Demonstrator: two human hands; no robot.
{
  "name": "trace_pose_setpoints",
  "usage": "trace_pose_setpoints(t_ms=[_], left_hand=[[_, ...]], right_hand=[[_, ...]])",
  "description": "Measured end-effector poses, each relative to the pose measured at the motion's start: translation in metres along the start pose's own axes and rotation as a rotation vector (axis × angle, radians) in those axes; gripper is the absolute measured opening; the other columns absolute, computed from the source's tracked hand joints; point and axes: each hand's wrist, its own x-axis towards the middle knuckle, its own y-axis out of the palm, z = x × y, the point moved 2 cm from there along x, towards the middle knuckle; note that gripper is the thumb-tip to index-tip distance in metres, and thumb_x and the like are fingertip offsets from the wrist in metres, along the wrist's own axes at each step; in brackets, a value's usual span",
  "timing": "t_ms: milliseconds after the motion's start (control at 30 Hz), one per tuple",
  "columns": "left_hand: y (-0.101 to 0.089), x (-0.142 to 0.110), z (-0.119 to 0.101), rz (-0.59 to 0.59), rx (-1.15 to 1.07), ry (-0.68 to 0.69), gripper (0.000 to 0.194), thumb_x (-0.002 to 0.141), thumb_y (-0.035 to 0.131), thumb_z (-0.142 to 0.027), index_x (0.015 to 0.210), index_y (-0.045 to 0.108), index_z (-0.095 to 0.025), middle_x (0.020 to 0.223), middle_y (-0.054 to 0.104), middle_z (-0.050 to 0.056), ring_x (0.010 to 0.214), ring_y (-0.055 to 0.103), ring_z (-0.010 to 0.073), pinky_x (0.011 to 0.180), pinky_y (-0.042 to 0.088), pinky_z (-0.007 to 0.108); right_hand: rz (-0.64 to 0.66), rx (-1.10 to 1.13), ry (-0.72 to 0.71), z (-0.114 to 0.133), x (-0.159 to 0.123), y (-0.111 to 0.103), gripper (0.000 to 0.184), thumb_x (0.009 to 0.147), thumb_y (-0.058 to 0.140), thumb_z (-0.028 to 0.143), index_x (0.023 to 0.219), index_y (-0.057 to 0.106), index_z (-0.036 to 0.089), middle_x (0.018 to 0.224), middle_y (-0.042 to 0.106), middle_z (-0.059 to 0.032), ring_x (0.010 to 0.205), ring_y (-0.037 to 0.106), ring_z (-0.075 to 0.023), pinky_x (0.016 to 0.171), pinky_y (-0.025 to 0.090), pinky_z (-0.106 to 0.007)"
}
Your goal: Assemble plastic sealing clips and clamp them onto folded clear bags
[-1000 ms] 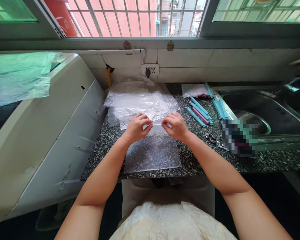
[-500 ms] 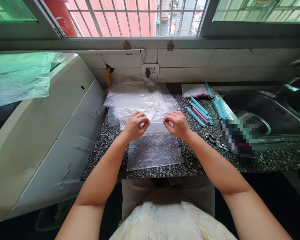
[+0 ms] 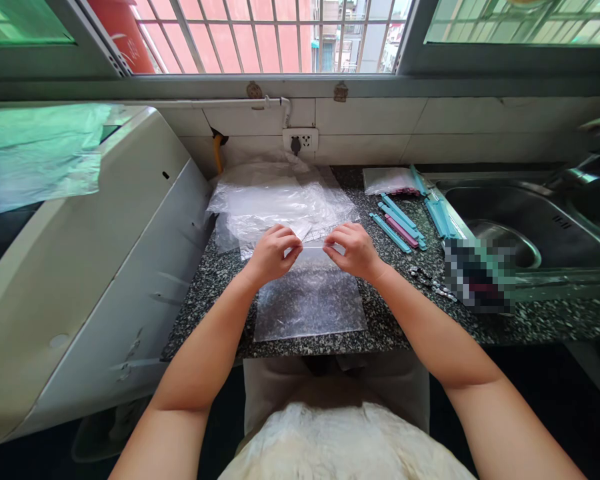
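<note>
A clear plastic bag (image 3: 310, 303) lies flat on the speckled counter in front of me, its upper edge raised slightly between my hands. My left hand (image 3: 275, 252) pinches that edge on the left, thumb against fingertips. On the right, my right hand (image 3: 353, 250) pinches the same edge in a similar way, a short gap from the left one. Just beyond my fingers is a loose pile of clear plastic bags (image 3: 275, 200). Several blue sealing strips (image 3: 391, 232) and a pink strip (image 3: 401, 231) lie to the right of my right hand.
A packet (image 3: 390, 181) sits at the back right of the counter (image 3: 210, 293). More blue strips (image 3: 441, 219) lie by the steel sink (image 3: 530, 220). A dark chain-like item (image 3: 433, 283) rests near a blurred-out object. A white appliance (image 3: 115, 267) borders the left; a wall socket (image 3: 301, 139) is behind.
My two hands have drawn slightly closer together along the bag's upper edge. Both still pinch it, and the other things have stayed in place.
</note>
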Motion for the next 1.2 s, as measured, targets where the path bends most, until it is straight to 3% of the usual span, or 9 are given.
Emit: trace_pose_setpoints(t_ms=[267, 933, 1200], left_hand=[[0.003, -0.0007, 0.0003, -0.021, 0.007, 0.022, 0.016, 0.083, 0.052, -0.02, 0.07, 0.06, -0.017, 0.07, 0.063, 0.005, 0.071, 0.051, 0.0172, 0.068, 0.046, 0.031], [-0.0046, -0.0007, 0.0073, 0.048, -0.017, -0.081, 0.017, 0.082, 0.052, -0.021, 0.071, 0.063, -0.017, 0.069, 0.062, 0.005, 0.072, 0.052, 0.0179, 0.069, 0.045, 0.032], [-0.0013, -0.0004, 0.0053, 0.081, 0.004, -0.078, 0.017, 0.082, 0.051, -0.021, 0.071, 0.063, -0.017, 0.071, 0.063, 0.005, 0.073, 0.052, 0.0178, 0.07, 0.045, 0.032]], right_hand=[[-0.007, -0.032, -0.02, -0.0003, -0.0003, 0.003, 0.011, 0.082, 0.054, 0.022, 0.072, 0.059, 0.019, 0.072, 0.063, -0.0031, 0.073, 0.05, -0.0176, 0.071, 0.033, -0.031], [-0.032, -0.065, -0.043, -0.0024, 0.0014, -0.0015, 0.014, 0.082, 0.052, 0.021, 0.07, 0.058, 0.018, 0.069, 0.062, -0.0034, 0.072, 0.05, -0.0177, 0.07, 0.032, -0.031], [0.03, -0.096, -0.026, -0.0057, 0.0012, -0.0033, 0.013, 0.082, 0.053, 0.024, 0.074, 0.06, 0.019, 0.074, 0.063, -0.0037, 0.075, 0.05, -0.0188, 0.072, 0.032, -0.032]])
